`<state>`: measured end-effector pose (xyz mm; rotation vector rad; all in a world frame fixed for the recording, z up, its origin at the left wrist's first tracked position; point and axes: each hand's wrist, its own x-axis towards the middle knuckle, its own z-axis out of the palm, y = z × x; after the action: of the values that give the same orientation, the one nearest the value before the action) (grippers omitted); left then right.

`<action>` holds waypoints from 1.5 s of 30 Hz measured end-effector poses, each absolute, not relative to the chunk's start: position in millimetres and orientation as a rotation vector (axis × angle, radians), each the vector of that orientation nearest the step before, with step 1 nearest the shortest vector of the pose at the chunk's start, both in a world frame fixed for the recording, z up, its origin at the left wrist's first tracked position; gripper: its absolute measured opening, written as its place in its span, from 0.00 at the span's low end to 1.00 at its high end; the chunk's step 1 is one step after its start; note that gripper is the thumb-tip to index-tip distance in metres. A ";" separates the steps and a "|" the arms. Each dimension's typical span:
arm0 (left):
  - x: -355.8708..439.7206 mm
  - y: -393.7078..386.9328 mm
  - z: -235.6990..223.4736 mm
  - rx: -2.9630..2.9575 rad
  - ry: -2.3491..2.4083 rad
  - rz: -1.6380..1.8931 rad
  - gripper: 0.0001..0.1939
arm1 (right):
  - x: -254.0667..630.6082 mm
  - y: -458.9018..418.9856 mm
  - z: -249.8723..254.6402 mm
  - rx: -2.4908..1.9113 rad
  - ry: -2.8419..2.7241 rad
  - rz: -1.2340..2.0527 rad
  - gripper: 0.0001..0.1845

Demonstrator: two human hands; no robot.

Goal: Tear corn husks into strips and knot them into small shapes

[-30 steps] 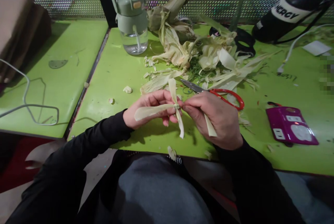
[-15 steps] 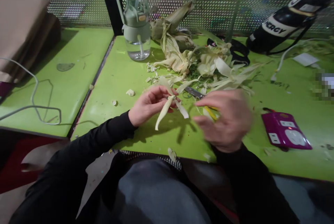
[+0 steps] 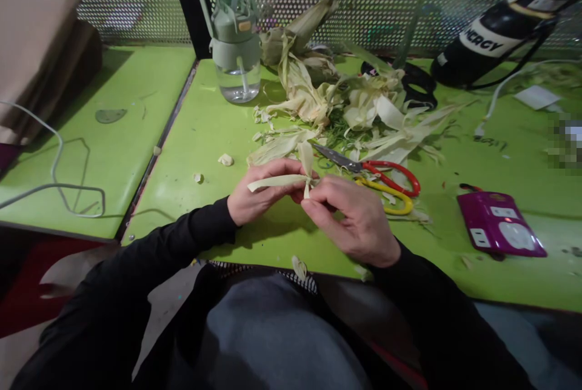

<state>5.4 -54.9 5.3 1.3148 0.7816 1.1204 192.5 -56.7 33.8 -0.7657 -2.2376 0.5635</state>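
Observation:
A pale corn husk strip (image 3: 282,181), knotted near its middle with ends sticking out several ways, is between my two hands. My left hand (image 3: 259,193) is closed on it from the left, its fingertips partly hidden behind the strip. From the right, my right hand (image 3: 354,217) pinches one short end between thumb and forefinger. Just beyond the right hand lie scissors (image 3: 386,174) with one red and one yellow handle, blades pointing to the upper left. A heap of dry corn husks (image 3: 313,99) spreads behind them.
A water bottle (image 3: 236,68) stands at the back beside a black upright block. To the right are a black bottle (image 3: 491,38), black-handled scissors (image 3: 418,87), a white cable and a purple power socket (image 3: 502,223). Brown paper bags (image 3: 36,50) stand at left; a perforated screen borders the back.
My right hand has moved left to the knotted husk and now pinches one end. The husk has turned, one long end pointing left. The scissors' handles have come into view.

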 end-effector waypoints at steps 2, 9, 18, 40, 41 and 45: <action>7.5 -56.5 3.3 1.302 0.773 1.133 0.19 | 191.2 -56.9 30.7 -0.719 -2.266 0.505 0.12; 4.9 -45.9 -4.9 1.131 0.721 1.080 0.20 | 191.9 -50.0 24.4 -0.699 -2.204 0.471 0.13; 7.2 -49.8 0.8 0.756 0.600 0.794 0.18 | 195.5 -36.5 30.5 -1.007 -1.863 1.021 0.12; 11.9 -53.1 -7.9 0.700 0.538 0.497 0.08 | 193.4 -21.4 20.1 -1.136 -1.734 1.828 0.20; 11.8 -53.4 -7.0 0.705 0.543 0.491 0.09 | 192.0 -22.7 20.0 -1.135 -1.720 1.809 0.17; 10.9 -54.0 -6.7 0.666 0.574 0.509 0.11 | 188.8 -26.8 16.5 -1.128 -1.530 1.573 0.12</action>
<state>10.9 -54.0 -6.7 0.6660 0.5737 0.5092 188.8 -26.8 16.5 -1.1283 -1.5301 1.5728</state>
